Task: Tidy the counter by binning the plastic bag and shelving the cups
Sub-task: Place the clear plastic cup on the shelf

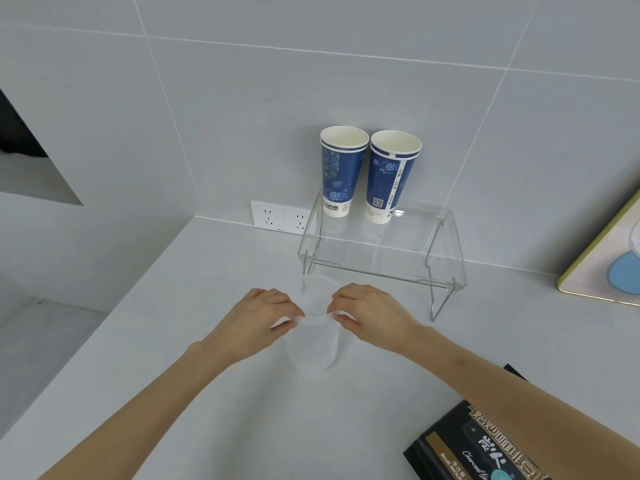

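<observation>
A clear plastic cup [313, 348] stands on the white counter [173, 358] in front of me. My left hand [266, 317] pinches its rim from the left, and my right hand [370, 313] pinches the rim from the right. Behind it stands a clear acrylic shelf [377, 251] against the wall. Two blue patterned paper cups stand upright on the shelf top, one on the left [341, 171] and one just right of it [389, 176]. No plastic bag is in view.
A double wall socket [282, 217] sits left of the shelf. A black printed packet [485, 441] lies at the counter's near right, under my right forearm. A gold-edged board [609, 251] leans at the far right. The counter's left edge drops to a lower surface [45, 327].
</observation>
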`<state>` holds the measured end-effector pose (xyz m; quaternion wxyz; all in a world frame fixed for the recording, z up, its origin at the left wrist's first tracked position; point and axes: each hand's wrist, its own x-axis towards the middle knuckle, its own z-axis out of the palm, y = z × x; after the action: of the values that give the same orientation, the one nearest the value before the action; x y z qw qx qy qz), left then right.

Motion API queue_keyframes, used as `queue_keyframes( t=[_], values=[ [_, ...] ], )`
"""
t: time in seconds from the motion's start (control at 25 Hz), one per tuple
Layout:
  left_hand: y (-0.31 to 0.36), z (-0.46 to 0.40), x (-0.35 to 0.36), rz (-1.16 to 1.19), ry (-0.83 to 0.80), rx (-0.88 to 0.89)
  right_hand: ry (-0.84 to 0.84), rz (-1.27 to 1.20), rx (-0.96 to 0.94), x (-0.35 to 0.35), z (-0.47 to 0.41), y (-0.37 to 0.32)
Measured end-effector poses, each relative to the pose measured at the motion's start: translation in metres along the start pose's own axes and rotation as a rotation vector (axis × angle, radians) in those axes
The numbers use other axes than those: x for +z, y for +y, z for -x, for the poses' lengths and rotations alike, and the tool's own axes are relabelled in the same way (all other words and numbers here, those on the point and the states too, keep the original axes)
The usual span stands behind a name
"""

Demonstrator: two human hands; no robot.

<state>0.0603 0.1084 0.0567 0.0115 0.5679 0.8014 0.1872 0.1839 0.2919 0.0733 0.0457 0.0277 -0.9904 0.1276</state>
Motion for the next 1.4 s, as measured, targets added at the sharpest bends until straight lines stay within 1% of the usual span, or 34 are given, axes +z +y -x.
queue_keyframes(
  t=[0.16,0.4,0.56,0.88,1.04,1.4],
  values=[
    [0.010,-0.002,-0.022,0.036,0.086,-0.023,0.129,-0.002,-0.046,-0.026,0.006,-0.003],
    [0.022,-0.018,-0.062,0.033,0.197,0.019,0.288,0.023,-0.086,-0.065,0.006,-0.006],
    [0.028,-0.036,-0.077,-0.006,0.269,0.017,0.338,0.048,-0.068,-0.088,-0.002,0.000],
    [0.022,-0.081,-0.089,-0.066,0.291,0.008,0.387,0.100,-0.022,-0.107,-0.027,0.025],
    [0.010,-0.105,-0.090,-0.064,0.267,-0.004,0.409,0.102,0.009,-0.109,-0.043,0.039],
    [-0.016,-0.135,-0.075,-0.065,0.213,-0.050,0.335,0.084,0.103,-0.090,-0.071,0.067]
  ],
)
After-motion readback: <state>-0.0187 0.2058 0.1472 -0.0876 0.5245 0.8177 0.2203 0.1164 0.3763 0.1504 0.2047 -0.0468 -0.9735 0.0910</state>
